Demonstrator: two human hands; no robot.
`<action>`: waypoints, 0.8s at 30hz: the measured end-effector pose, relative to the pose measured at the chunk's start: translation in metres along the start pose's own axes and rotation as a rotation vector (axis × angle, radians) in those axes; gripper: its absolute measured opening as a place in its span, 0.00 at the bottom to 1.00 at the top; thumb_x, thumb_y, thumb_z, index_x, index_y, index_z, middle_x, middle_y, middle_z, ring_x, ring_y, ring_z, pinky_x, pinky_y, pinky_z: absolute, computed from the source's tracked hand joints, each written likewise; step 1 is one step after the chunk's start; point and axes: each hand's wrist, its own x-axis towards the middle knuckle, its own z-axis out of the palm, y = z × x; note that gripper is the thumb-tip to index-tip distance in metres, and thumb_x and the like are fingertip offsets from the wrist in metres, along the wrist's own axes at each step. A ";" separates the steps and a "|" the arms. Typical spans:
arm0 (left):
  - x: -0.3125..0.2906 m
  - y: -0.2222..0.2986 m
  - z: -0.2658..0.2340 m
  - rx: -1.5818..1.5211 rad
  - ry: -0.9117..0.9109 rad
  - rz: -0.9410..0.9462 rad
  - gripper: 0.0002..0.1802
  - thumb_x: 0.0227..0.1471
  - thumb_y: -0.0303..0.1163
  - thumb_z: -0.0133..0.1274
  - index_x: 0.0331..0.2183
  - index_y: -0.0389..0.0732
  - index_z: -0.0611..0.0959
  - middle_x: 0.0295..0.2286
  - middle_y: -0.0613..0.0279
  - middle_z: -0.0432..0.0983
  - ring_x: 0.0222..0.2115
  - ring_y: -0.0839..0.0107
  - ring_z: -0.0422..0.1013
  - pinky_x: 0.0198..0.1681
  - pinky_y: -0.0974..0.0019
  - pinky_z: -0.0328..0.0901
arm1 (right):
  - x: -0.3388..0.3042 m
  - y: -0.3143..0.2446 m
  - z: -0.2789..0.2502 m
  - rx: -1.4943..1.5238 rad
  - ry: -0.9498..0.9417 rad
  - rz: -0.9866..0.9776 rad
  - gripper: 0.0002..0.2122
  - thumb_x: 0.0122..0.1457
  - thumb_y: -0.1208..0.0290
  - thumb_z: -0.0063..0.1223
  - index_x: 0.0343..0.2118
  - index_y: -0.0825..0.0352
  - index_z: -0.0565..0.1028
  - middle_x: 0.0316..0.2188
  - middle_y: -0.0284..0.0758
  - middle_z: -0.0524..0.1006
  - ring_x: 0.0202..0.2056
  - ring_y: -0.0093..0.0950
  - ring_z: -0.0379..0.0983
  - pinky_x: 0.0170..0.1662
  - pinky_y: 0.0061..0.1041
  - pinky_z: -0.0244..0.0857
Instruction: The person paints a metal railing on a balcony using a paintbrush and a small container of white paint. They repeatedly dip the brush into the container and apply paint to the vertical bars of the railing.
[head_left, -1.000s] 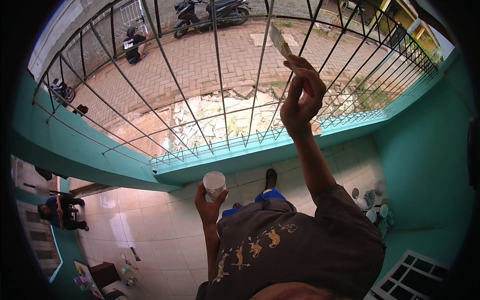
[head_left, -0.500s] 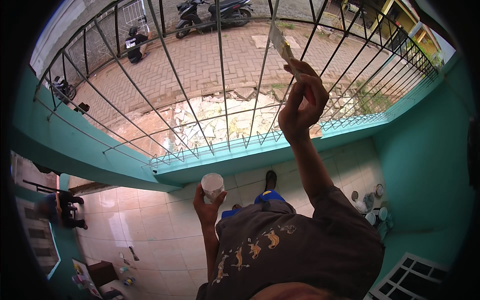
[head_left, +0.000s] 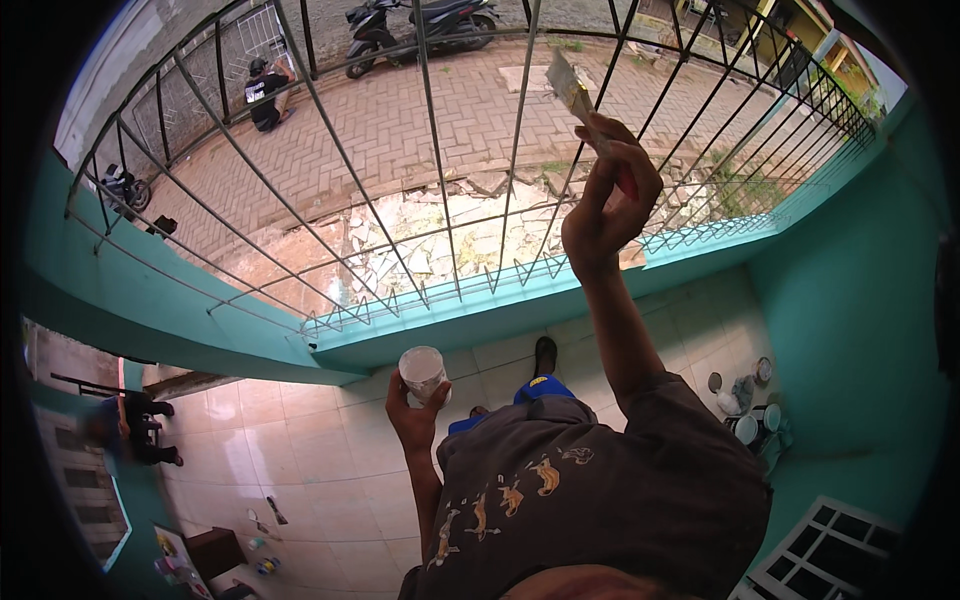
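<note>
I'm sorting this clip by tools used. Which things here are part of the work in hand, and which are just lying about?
In use:
- brush, held up in the right hand at the railing
- white cup, held in the left hand

Lying about:
- tins on the floor by the right wall
- small items on the tiles at lower left
- motorbike on the street
</note>
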 end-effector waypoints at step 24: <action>0.004 0.003 0.006 0.000 -0.025 -0.028 0.33 0.37 0.31 0.72 0.46 0.37 0.75 0.40 0.58 0.76 0.44 0.65 0.72 0.51 0.59 0.64 | -0.035 -0.007 0.011 -0.147 -0.283 -0.192 0.16 0.49 0.85 0.57 0.41 0.65 0.69 0.47 0.43 0.75 0.43 0.41 0.74 0.34 0.32 0.74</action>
